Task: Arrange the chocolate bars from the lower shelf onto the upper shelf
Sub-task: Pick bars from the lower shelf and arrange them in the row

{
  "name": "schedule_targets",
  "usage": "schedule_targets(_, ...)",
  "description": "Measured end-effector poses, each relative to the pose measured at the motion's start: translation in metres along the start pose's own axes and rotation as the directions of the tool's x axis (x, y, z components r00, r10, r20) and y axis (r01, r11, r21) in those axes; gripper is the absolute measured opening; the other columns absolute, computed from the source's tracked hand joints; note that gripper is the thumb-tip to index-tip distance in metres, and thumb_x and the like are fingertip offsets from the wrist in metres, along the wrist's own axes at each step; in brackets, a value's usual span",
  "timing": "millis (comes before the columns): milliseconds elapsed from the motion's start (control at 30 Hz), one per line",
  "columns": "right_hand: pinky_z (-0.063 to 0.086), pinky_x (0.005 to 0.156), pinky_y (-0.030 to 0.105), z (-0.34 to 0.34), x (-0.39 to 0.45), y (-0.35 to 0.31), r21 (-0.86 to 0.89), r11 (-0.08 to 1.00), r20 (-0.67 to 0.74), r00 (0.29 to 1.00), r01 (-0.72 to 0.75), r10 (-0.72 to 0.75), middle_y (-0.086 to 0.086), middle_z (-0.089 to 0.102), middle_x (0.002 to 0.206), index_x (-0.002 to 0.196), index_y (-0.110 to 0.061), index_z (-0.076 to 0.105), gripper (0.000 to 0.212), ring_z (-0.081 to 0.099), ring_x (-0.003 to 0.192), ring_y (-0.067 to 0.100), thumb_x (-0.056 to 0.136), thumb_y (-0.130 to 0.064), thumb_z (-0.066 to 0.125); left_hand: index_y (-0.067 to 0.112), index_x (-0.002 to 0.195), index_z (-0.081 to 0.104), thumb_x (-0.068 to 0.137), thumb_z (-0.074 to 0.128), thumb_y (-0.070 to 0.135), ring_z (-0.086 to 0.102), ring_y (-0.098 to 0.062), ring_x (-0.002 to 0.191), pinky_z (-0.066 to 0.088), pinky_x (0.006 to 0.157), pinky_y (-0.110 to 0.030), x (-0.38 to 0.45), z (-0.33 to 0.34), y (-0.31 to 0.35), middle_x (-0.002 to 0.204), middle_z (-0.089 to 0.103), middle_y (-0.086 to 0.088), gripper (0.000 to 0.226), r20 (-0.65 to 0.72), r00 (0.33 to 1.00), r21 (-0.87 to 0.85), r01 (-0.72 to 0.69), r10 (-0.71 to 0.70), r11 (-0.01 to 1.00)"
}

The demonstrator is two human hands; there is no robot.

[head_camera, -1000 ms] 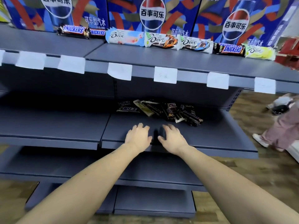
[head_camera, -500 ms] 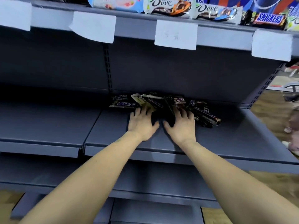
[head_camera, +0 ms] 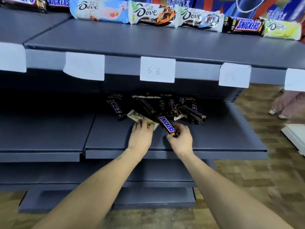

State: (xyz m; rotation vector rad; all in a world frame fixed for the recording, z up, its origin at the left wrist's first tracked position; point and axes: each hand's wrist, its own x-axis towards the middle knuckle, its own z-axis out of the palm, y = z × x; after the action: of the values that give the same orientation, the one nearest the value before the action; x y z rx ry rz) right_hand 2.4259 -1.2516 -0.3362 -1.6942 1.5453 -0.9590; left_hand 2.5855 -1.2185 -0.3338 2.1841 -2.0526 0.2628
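A heap of chocolate bars [head_camera: 173, 104], mostly dark Snickers, lies at the back of the lower grey shelf [head_camera: 222, 139]. My right hand [head_camera: 180, 138] grips one Snickers bar [head_camera: 166, 126] by its near end, pulled forward from the heap. My left hand [head_camera: 141, 134] rests on a pale yellow Dove bar [head_camera: 137, 116], fingers closed over its near end. On the upper shelf [head_camera: 148, 42] a row of Dove bars [head_camera: 151, 14] and Snickers bars [head_camera: 247, 26] lies along the back.
White price tags [head_camera: 157, 69] hang from the upper shelf's front edge. Blue Pepsi cartons [head_camera: 247, 5] stand behind the row. A person's legs in pink trousers [head_camera: 290, 103] are on the wooden floor at the right. More grey shelves sit lower down.
Both hands reached into the heap and drew back. The right hand has taken hold of a Snickers bar, the left a Dove bar. The camera has lifted, showing more of the upper shelf.
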Motion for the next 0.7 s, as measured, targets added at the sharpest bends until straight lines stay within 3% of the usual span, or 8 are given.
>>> schedule_targets(100,0.047,0.094,0.034,-0.006,-0.011,-0.003,-0.015,0.998,0.034,0.998,-0.058,0.059,-0.013,0.049,0.102,0.107,-0.029,0.059,0.039,0.055,0.102,0.017,0.075,-0.008,0.066,0.014,0.102,0.066,0.062,0.075,0.003,0.059,-0.032,0.089,0.049,0.077,-0.041,-0.012,-0.008,0.009,0.103,0.06,-0.013,0.042,0.056,0.998,-0.037,-0.025,0.028,0.999)
schedule_targets(233,0.048,0.093,0.04,-0.015,-0.016,-0.005,-0.081,0.992,0.068,0.993,-0.096,0.102,-0.008,0.054,0.103,0.106,-0.027,0.059,0.038,0.054,0.103,0.022,0.075,-0.004,0.062,0.024,0.099,0.068,0.065,0.082,0.016,0.057,-0.027,0.088,0.047,0.071,-0.036,-0.024,-0.013,0.014,0.103,0.061,-0.006,0.038,0.078,0.996,-0.069,-0.034,0.039,0.997)
schedule_targets(400,0.042,0.093,0.031,-0.032,-0.017,0.0,-0.317,0.947,0.077,0.993,-0.058,0.086,-0.004,0.057,0.11,0.115,-0.023,0.062,0.039,0.045,0.109,0.025,0.081,-0.004,0.056,0.02,0.132,0.051,0.091,0.061,0.03,0.046,-0.024,0.109,0.044,0.088,-0.036,-0.032,-0.02,0.003,0.121,0.044,-0.004,0.044,0.068,0.995,-0.272,-0.046,0.067,0.961)
schedule_targets(500,0.041,0.094,0.031,-0.039,-0.018,0.002,-0.418,0.909,0.119,0.991,-0.011,0.066,-0.002,0.056,0.119,0.125,-0.025,0.058,0.042,0.044,0.111,0.023,0.084,-0.018,0.06,0.022,0.142,0.042,0.088,0.058,0.05,0.036,-0.024,0.125,0.037,0.1,-0.037,-0.033,-0.021,-0.014,0.136,0.039,-0.003,0.062,0.08,0.997,-0.276,0.009,0.013,0.961)
schedule_targets(567,0.041,0.095,0.032,-0.039,-0.02,0.001,-0.48,0.877,0.144,0.988,0.026,0.05,-0.001,0.054,0.121,0.13,-0.023,0.055,0.045,0.043,0.112,0.023,0.085,-0.028,0.063,0.024,0.147,0.035,0.087,0.055,0.057,0.025,-0.024,0.136,0.032,0.107,-0.04,-0.033,-0.02,-0.028,0.149,0.032,0.0,0.071,0.166,0.986,-0.287,0.06,-0.012,0.956)
schedule_targets(700,0.043,0.09,0.033,-0.037,-0.024,-0.002,-0.512,0.858,0.098,0.995,0.041,0.011,0.003,0.056,0.119,0.126,-0.018,0.058,0.037,0.045,0.111,0.025,0.091,-0.028,0.062,0.026,0.146,0.038,0.088,0.061,0.046,0.033,-0.021,0.125,0.035,0.103,-0.036,-0.036,-0.021,-0.047,0.14,0.041,0.004,0.066,0.209,0.976,-0.345,0.013,0.063,0.939)
